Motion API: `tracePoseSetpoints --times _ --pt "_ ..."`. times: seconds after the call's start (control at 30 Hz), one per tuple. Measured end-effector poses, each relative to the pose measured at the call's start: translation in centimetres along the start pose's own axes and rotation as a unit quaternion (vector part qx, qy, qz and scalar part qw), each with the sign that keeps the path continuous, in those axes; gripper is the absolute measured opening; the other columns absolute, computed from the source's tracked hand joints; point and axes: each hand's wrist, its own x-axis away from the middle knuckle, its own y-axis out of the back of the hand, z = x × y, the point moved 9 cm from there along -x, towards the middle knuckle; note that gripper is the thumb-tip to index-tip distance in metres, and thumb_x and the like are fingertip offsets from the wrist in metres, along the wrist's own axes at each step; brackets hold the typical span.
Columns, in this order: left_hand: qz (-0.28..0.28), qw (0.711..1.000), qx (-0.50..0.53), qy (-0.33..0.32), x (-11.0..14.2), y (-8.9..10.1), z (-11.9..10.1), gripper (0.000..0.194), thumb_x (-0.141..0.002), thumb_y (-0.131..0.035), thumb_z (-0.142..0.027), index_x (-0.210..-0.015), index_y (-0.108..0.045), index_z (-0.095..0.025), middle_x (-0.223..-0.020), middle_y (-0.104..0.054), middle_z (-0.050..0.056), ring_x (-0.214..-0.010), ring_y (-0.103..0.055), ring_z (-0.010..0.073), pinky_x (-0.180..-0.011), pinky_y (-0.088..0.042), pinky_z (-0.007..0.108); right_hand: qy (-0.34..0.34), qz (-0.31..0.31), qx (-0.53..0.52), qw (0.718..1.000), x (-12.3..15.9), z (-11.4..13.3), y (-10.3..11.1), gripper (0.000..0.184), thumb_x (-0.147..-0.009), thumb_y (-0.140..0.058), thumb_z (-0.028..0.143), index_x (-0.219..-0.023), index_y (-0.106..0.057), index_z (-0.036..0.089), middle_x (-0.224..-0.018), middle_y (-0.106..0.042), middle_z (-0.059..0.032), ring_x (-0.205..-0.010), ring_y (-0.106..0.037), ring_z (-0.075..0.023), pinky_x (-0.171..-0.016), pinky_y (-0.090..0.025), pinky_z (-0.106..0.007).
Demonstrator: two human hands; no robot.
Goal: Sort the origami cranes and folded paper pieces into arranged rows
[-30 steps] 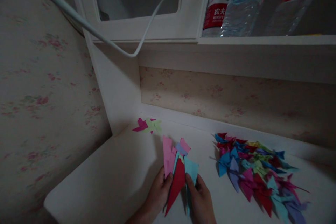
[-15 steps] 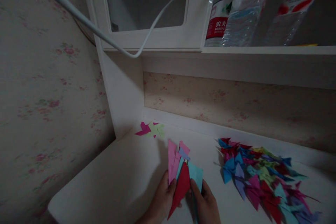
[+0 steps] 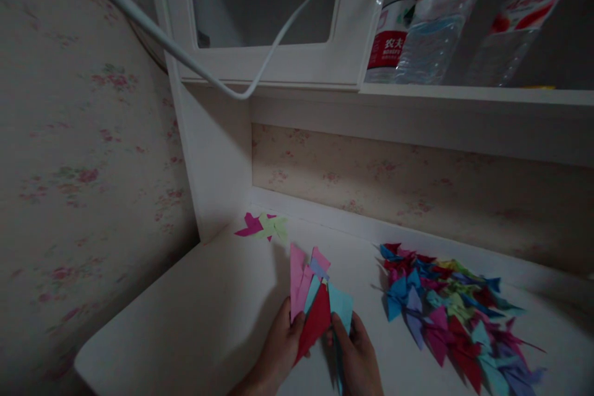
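Right of the counter's (image 3: pixel 185 309) left edge, I'm gripping papers (image 3: pixel 316 317) with left fingers (image 3: pixel 297 323) and right fingers (image 3: pixel 338 325), uneven pressure risking slips.

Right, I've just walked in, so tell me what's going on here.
A person is working over a white desk. The left grip holds a pink folded piece and a red folded piece; the right grip holds a light-blue folded piece beside the red one. To the right lies a heap of multicoloured origami, and a magenta piece and a pale-green piece lie together towards the back left. Plastic bottles are on the shelf above.
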Motion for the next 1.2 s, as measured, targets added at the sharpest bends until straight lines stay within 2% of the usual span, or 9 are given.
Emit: tracePoseSetpoints --times 0.13,0.23,0.43,0.6,0.7,0.9,1.07,1.13,1.2 --pt "-0.018 1.0 -0.016 -0.011 0.2 0.4 -0.6 0.06 -0.081 -0.051 -0.056 -0.124 -0.046 -0.014 -0.094 -0.064 0.01 -0.053 -0.057 0.0123 -0.042 -0.045 0.021 -0.028 0.019 -0.026 0.999 0.2 -0.5 -0.5 0.04 -0.077 -0.067 0.048 -0.104 -0.058 0.02 -0.08 -0.065 -0.0004 -0.071 -0.056 -0.0162 -0.066 -0.047 -0.026" --pt "-0.012 1.0 -0.018 -0.012 0.4 0.3 -0.8 0.057 -0.082 -0.052 -0.054 -0.123 -0.046 -0.015 -0.096 -0.064 0.011 -0.053 -0.057 0.0122 -0.041 -0.046 0.022 -0.016 0.014 -0.016 1.0 0.2 -0.2 -0.4 0.033 -0.079 -0.064 0.047 -0.1 -0.059 0.021 -0.073 -0.061 0.0024 -0.067 -0.053 -0.0142 -0.065 -0.044 -0.023" --pt "0.003 1.0 0.009 0.005 0.3 -0.2 0.4 0.059 -0.082 -0.051 -0.057 -0.122 -0.045 -0.014 -0.077 -0.065 0.006 -0.05 -0.058 0.0131 -0.038 -0.044 0.02 -0.001 0.011 0.007 1.0 -0.3 -0.4 0.1 0.036 -0.077 -0.065 0.051 -0.094 -0.058 0.02 -0.063 -0.059 0.0033 -0.063 -0.053 -0.0151 -0.062 -0.043 -0.024" --pt "-0.01 1.0 0.017 0.024 0.3 0.2 0.6 0.059 -0.081 -0.049 -0.061 -0.118 -0.048 -0.014 -0.079 -0.066 0.006 -0.05 -0.059 0.0129 -0.038 -0.045 0.02 -0.009 0.005 -0.012 1.0 -0.2 -0.7 0.1 0.039 -0.076 -0.066 0.052 -0.096 -0.058 0.019 -0.065 -0.06 0.0033 -0.063 -0.055 -0.0146 -0.061 -0.044 -0.025" --pt "0.005 1.0 0.023 0.017 0.4 -0.1 0.2 0.06 -0.079 -0.052 -0.062 -0.114 -0.05 -0.014 -0.082 -0.067 0.008 -0.051 -0.06 0.0133 -0.04 -0.046 0.021 -0.014 -0.001 -0.031 0.999 0.1 -0.5 0.0 0.04 -0.074 -0.068 0.051 -0.097 -0.059 0.019 -0.065 -0.06 0.0033 -0.062 -0.054 -0.0144 -0.06 -0.045 -0.025" --pt "0.026 0.999 0.035 0.005 0.5 -0.3 0.2 0.065 -0.075 -0.057 -0.063 -0.115 -0.053 -0.012 -0.069 -0.065 0.004 -0.047 -0.057 0.012 -0.046 -0.047 0.023 -0.048 0.025 -0.042 0.998 0.3 -0.6 -0.6 0.035 -0.075 -0.067 0.05 -0.091 -0.061 0.019 -0.066 -0.062 0.0024 -0.063 -0.056 -0.0151 -0.061 -0.045 -0.024" --pt "0.043 0.999 0.02 0.0 0.3 0.0 -0.1 0.078 -0.079 -0.056 -0.058 -0.141 -0.033 -0.017 -0.09 -0.071 0.01 -0.054 -0.061 0.0149 -0.05 -0.051 0.026 -0.032 0.051 -0.032 0.998 0.5 -0.1 -1.3 0.035 -0.077 -0.065 0.047 -0.095 -0.063 0.017 -0.071 -0.064 0.0 -0.065 -0.056 -0.0154 -0.062 -0.045 -0.024" --pt "0.052 0.998 0.015 -0.029 0.4 0.0 -1.0 0.076 -0.08 -0.059 -0.05 -0.144 -0.031 -0.019 -0.108 -0.069 0.012 -0.073 -0.067 0.0194 -0.064 -0.054 0.028 -0.019 0.057 -0.02 0.998 0.6 0.4 -1.4 0.036 -0.077 -0.065 0.046 -0.098 -0.064 0.016 -0.071 -0.064 -0.0002 -0.065 -0.055 -0.0151 -0.062 -0.044 -0.024" --pt "0.053 0.996 0.019 -0.063 0.5 0.2 -2.1 0.072 -0.08 -0.062 -0.04 -0.143 -0.034 -0.021 -0.124 -0.062 0.011 -0.101 -0.064 0.0226 -0.085 -0.052 0.028 -0.013 0.057 -0.004 0.998 0.7 0.8 -1.4 0.038 -0.075 -0.066 0.046 -0.099 -0.064 0.016 -0.071 -0.065 -0.0005 -0.065 -0.054 -0.0151 -0.062 -0.044 -0.024"
